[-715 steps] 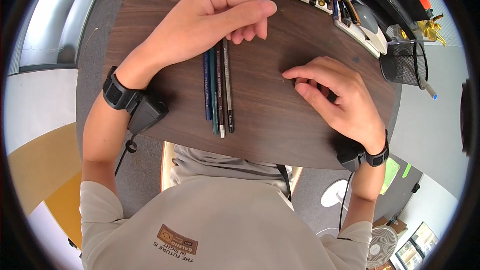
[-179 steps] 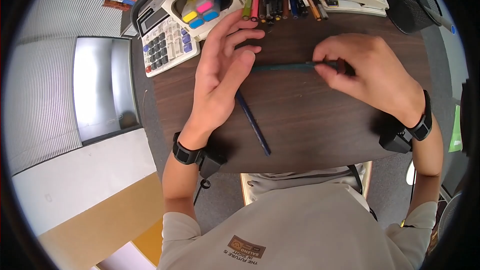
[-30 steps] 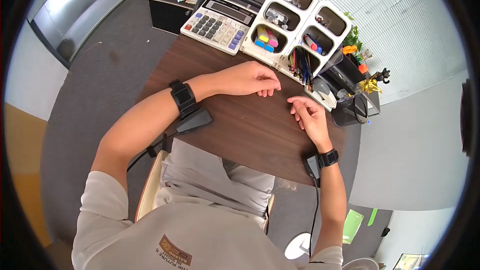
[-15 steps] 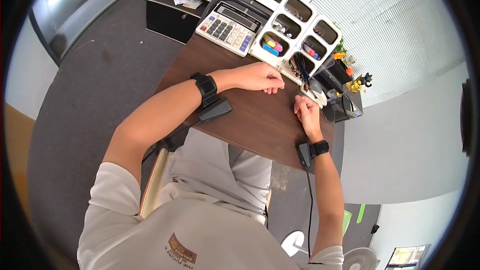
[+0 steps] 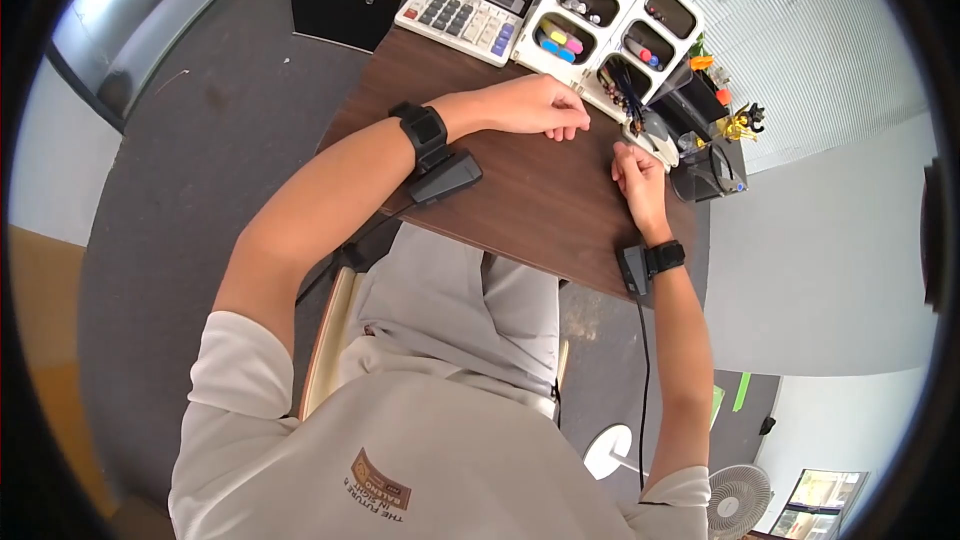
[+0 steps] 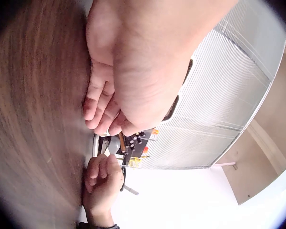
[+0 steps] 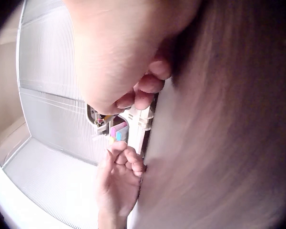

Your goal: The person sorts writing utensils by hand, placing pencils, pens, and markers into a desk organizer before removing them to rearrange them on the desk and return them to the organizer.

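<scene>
My left hand rests on the dark wooden desk, its fingers loosely curled with nothing in them. To its right, my right hand lies near the desk's right side, fingers also relaxed and bent, holding nothing. The left wrist view shows the left palm and fingertips low over the wood. In the right wrist view the right fingers curl loosely beside the desk surface. Behind the hands stands a white organizer; pencils fill its lower right compartment, and highlighters sit in another.
A calculator stands at the back left of the desk. Close behind the right hand is a grey and white stapler, with a black mesh pen cup beyond it. Cables hang from the wrist cameras.
Pencils lay on the desk in the oldest frame, and later my right hand held one; now none shows on the wood. Over the last second both hands stay almost still while the head view shifts.
</scene>
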The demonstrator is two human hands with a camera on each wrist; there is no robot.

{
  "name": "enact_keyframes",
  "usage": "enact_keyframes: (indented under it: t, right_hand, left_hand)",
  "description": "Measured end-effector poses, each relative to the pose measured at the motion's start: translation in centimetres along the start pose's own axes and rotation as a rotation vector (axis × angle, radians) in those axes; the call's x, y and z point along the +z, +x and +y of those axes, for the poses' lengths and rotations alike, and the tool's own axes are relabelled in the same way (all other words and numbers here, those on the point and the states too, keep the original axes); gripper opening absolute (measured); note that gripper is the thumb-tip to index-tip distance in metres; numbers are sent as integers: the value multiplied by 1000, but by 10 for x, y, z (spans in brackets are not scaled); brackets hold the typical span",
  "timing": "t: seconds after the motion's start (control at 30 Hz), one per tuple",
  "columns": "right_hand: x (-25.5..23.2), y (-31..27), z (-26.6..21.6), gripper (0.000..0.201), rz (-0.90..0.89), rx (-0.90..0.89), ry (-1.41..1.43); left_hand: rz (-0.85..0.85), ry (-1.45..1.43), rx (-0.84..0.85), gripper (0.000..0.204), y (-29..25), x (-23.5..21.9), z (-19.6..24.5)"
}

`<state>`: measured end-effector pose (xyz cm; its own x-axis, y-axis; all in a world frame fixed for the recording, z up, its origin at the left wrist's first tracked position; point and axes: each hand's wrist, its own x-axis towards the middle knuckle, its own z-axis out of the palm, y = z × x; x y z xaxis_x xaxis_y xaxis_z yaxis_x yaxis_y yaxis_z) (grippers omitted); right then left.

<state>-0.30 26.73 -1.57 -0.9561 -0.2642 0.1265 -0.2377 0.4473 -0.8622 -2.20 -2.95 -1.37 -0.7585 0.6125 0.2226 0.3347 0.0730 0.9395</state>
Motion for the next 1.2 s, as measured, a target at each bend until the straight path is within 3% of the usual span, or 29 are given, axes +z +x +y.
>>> enact_keyframes:
  t: [0.37,0.53,0.8,0.93,1.2]
  right_hand:
    - [2,-3,-4,45,-26,11,82]
    - [2,-4,-6,44,-46,36,133]
    - [2,-5,-8,37,-42,-99,89]
    - [0,-4,-8,42,-8,-272,20]
    - [-5,-4,-12,40,-25,-283,15]
  left_hand:
    - [-13,5,-32,31,-2,0,3]
    - [18,-60,-163,31,-2,0,9]
    - [38,-74,-237,25,-5,4,13]
    - [48,-9,-217,20,-4,5,18]
    - [51,-5,-259,21,-4,5,19]
